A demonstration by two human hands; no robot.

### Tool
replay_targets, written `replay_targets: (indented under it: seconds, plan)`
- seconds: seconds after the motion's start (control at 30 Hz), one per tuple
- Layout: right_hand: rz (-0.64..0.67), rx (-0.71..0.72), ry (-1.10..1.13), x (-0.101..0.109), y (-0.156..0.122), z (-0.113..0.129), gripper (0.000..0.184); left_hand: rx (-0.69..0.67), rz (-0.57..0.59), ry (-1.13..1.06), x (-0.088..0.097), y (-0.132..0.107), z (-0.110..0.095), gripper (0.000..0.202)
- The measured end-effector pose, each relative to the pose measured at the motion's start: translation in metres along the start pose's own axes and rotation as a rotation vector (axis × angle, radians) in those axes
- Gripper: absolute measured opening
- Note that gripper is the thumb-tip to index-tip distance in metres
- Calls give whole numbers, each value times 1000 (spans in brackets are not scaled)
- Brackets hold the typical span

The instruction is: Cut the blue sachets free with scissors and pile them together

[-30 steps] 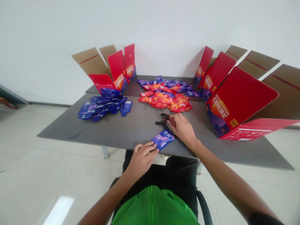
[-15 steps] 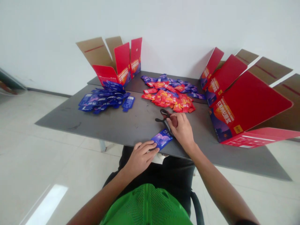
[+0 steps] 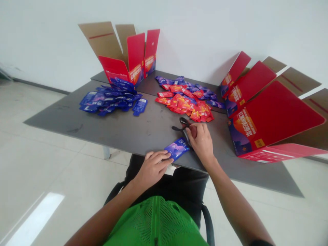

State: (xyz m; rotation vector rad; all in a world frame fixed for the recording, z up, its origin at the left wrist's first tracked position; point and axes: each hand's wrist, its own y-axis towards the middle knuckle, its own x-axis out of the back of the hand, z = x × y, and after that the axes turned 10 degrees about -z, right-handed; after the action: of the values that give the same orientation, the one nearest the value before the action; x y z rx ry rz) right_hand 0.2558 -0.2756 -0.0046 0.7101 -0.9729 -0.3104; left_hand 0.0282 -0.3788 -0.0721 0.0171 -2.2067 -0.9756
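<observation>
A blue sachet (image 3: 177, 148) lies at the near edge of the grey table (image 3: 133, 131). My left hand (image 3: 153, 167) pinches its near end with closed fingers. My right hand (image 3: 201, 140) is wrapped round a pair of black scissors (image 3: 182, 124), whose handles stick out beyond the fingers. The scissor blades point down toward the sachet's far end; I cannot tell whether they touch it.
A heap of blue sachets (image 3: 110, 100) lies at the left, a mixed red and blue heap (image 3: 188, 99) in the middle. An open red carton (image 3: 125, 58) stands at the back left; larger open red cartons (image 3: 266, 119) fill the right side.
Both hands keep their hold on the sachet and scissors. The camera has swung, so the table and boxes sit differently in view.
</observation>
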Motion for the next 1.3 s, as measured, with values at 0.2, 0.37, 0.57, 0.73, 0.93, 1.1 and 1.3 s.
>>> replay_targets:
  seconds: [0.2,0.37,0.57,0.73,0.93,1.1,1.3]
  plan:
    - [165,147,181,-19,-26,71,17,30,63,47,4,2,-3,20]
    - [152,96,62,-28,-28,34,17,-4,52,14,2,0,0,30]
    - [48,10,-157,-7,0,-16,22,-9,17,7,-1,-2,3,27]
    - [47,63,71,-12,-14,43,21,8,19,15,1,0,0,27]
    - [196,120,60,-31,-31,54,19,-4,69,23,4,1,0,28]
    - [125,23,-180,-12,-7,-16,24,-38,48,28,3,0,3,29]
    - [-161,-94,-177,21,-2,-48,34,-106,198,181,12,18,-8,34]
